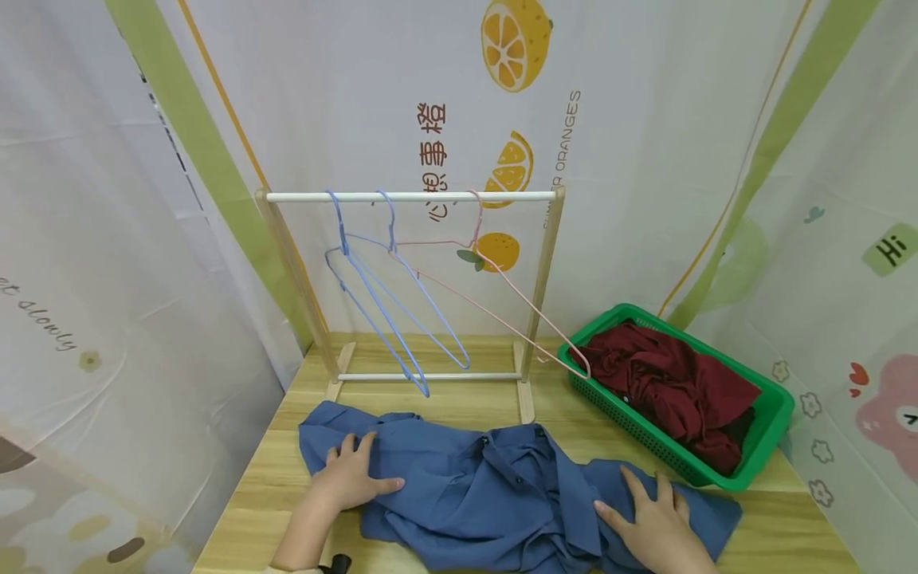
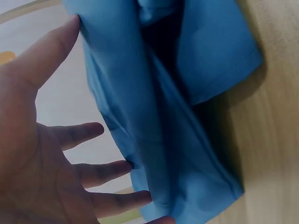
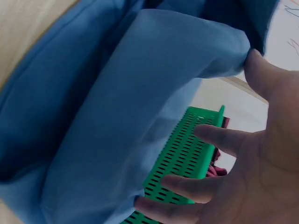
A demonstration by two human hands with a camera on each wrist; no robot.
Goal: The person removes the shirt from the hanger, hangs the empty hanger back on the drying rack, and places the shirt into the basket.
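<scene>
A blue collared shirt lies rumpled across the wooden table, its buttons and collar near the middle. On its left part rests my left hand, fingers spread and the thumb pointing toward the middle. My right hand is spread over the right part, thumb against the cloth. In the left wrist view the left fingertips meet the edge of a fold in the shirt. The right wrist view has the right thumb touching a raised fold of the shirt.
Behind the shirt stands a small garment rack with two blue hangers and a pink hanger on its bar. A green basket at the right contains dark red clothing. Printed curtains enclose the table.
</scene>
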